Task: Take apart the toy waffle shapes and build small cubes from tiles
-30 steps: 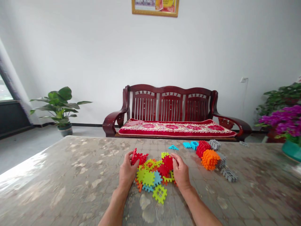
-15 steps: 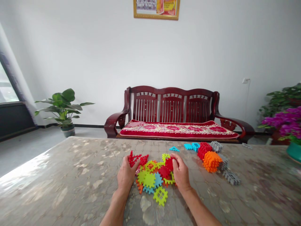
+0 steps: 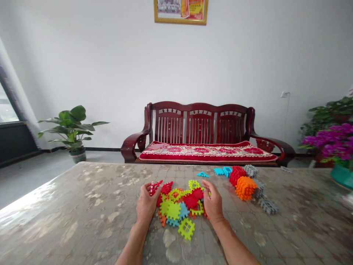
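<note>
My left hand [image 3: 147, 202] grips a red toothed building piece [image 3: 155, 187], tilted up between thumb and fingers at the left edge of a pile. My right hand [image 3: 213, 200] is at the pile's right side, its fingers apart and nothing visibly held. Between the hands lie flat interlocking plastic pieces. A solid lime-green square [image 3: 174, 210] overlaps a light blue square [image 3: 183, 210]. Red squares [image 3: 191, 201] lie beside my right hand. A lime-green window piece [image 3: 186, 228] sits nearest to me, and another red piece [image 3: 167, 187] lies just right of my left hand.
Rows of orange [image 3: 246, 188], red [image 3: 237, 176] and grey pieces [image 3: 267, 206] stand at the right on the patterned tablecloth [image 3: 96, 221]. A light blue triangle [image 3: 203, 174] lies behind the pile. Beyond the table is a wooden bench [image 3: 200, 121]. Purple flowers [image 3: 331, 141] stand far right.
My right hand has let go of a red square, which now lies on the pile, and its fingers have opened. The red piece in my left hand has turned.
</note>
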A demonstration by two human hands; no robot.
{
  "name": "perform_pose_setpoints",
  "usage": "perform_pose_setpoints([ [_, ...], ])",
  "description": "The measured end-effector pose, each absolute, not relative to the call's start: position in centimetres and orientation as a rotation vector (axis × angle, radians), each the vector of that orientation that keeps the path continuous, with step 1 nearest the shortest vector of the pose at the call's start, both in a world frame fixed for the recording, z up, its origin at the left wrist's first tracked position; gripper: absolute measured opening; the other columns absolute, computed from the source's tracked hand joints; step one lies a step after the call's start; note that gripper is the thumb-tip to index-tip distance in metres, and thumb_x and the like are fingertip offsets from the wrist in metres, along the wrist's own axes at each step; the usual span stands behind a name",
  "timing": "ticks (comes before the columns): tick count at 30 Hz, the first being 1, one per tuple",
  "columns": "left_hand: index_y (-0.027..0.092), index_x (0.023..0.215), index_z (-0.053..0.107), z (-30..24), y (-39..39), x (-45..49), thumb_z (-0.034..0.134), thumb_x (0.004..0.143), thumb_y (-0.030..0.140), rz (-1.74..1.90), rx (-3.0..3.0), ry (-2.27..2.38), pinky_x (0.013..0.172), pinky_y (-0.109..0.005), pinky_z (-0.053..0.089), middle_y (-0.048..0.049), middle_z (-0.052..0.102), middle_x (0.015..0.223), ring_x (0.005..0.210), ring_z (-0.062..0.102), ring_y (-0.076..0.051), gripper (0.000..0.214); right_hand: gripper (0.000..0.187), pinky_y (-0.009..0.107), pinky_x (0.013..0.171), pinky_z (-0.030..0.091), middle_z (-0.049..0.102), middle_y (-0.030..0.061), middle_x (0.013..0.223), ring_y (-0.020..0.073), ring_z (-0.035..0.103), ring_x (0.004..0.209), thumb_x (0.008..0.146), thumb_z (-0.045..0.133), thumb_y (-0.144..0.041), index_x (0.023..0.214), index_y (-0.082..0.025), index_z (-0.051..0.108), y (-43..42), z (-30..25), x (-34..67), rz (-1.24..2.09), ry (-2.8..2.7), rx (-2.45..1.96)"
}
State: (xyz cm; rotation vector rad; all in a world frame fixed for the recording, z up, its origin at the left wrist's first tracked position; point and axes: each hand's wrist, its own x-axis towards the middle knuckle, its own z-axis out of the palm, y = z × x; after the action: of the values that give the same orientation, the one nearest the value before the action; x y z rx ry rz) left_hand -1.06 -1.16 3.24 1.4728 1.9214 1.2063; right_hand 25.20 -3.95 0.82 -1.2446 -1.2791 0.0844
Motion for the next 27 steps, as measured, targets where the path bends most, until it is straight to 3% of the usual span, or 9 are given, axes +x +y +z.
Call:
perform_pose_setpoints([
  [10, 0.018, 0.115, 0.052, 3.0, -0.8, -1.3, 0.045, 0.083, 0.064, 1.138, 1.629, 2.008, 0.091, -0.041, 0.048, -0.013, 0.063, 0.115, 0.11, 0.061, -0.029, 0.056, 0.035, 0.036, 0.088, 0.053, 0.073, 0.0048, 0.099, 0.0188, 0.066, 0.095, 0.079, 0.042, -0.013, 0.099, -0.022, 0.069, -3.9, 2.7, 27.1, 0.002, -1.37, -1.289],
  [14, 0.018, 0.113, 0.054, 3.4, -0.9, -1.1, 0.031, 0.091, 0.055, 1.092, 1.613, 2.014, 0.092, -0.042, 0.047, -0.0146, 0.063, 0.115, 0.113, 0.06, -0.03, 0.049, 0.031, 0.039, 0.09, 0.05, 0.071, 0.0079, 0.102, 0.0217, 0.063, 0.097, 0.082, 0.045, -0.018, 0.104, -0.021, 0.066, -6.1, 3.0, 31.0, -0.193, -1.304, -1.369],
  [17, 0.018, 0.113, 0.055, 3.2, -0.8, -1.1, 0.031, 0.093, 0.045, 1.064, 1.621, 2.02, 0.093, -0.042, 0.047, -0.0152, 0.064, 0.117, 0.114, 0.059, -0.03, 0.041, 0.026, 0.043, 0.089, 0.047, 0.068, 0.0122, 0.097, 0.0258, 0.06, 0.093, 0.083, 0.051, -0.027, 0.103, -0.018, 0.064, -8.1, 2.9, 34.1, -0.45, -1.093, -1.473],
  [21, 0.018, 0.114, 0.057, 3.0, -0.8, -1.3, 0.031, 0.094, 0.038, 1.159, 1.582, 1.995, 0.097, -0.039, 0.045, -0.0135, 0.065, 0.119, 0.115, 0.059, -0.027, 0.039, 0.044, 0.042, 0.085, 0.045, 0.065, 0.0139, 0.093, 0.0273, 0.057, 0.086, 0.078, 0.058, -0.038, 0.114, -0.012, 0.059, -9.4, 2.9, 36.7, -0.554, -0.794, -1.603],
  [27, 0.017, 0.135, 0.049, 3.0, -0.7, -1.8, 0.033, 0.095, 0.035, 1.317, 1.4, 2.07, 0.097, -0.036, 0.045, -0.0121, 0.063, 0.126, 0.115, 0.059, -0.025, 0.047, 0.076, 0.044, 0.088, 0.041, 0.064, 0.0212, 0.112, 0.0349, 0.057, 0.099, 0.066, 0.067, -0.044, 0.129, -0.006, 0.049, -8.9, 2.2, 37.4, -0.419, -0.736, -1.97],
])
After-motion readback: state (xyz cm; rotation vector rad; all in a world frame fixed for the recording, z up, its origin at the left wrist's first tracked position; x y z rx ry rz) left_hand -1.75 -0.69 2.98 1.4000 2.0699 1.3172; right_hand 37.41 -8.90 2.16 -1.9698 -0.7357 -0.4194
